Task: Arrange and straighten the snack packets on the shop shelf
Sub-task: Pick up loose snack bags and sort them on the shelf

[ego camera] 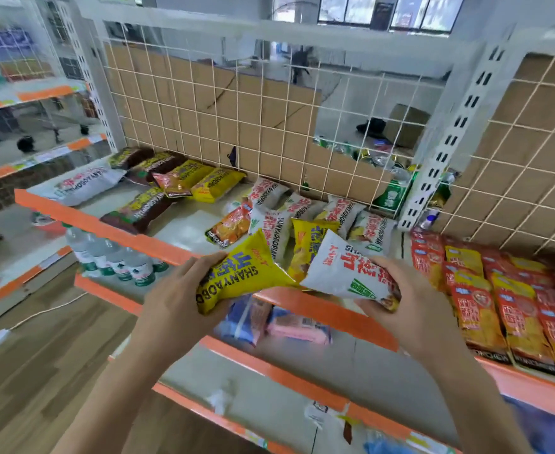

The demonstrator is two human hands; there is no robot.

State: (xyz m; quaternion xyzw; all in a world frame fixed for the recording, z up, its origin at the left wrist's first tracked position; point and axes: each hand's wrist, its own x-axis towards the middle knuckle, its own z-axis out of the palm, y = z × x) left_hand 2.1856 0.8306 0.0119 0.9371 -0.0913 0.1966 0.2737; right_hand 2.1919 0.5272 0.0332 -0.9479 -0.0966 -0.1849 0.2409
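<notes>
My left hand (179,299) grips the lower end of a yellow snack packet (240,273), held in front of the shelf's orange front edge (318,309). My right hand (404,303) grips a white snack packet (351,273) beside it, their tips nearly meeting. On the shelf behind lie scattered packets: several white ones (302,208), a yellow one (308,244), an orange one (231,226), brown ones (138,211), two yellow ones (213,183) at the back and a large white one (86,185) at the left.
A white wire grid (269,126) backed with cardboard closes the shelf's rear. Rows of red and yellow packets (499,306) fill the shelf section at the right. Water bottles (115,257) stand on the lower shelf at left, pink and blue packs (279,324) below my hands.
</notes>
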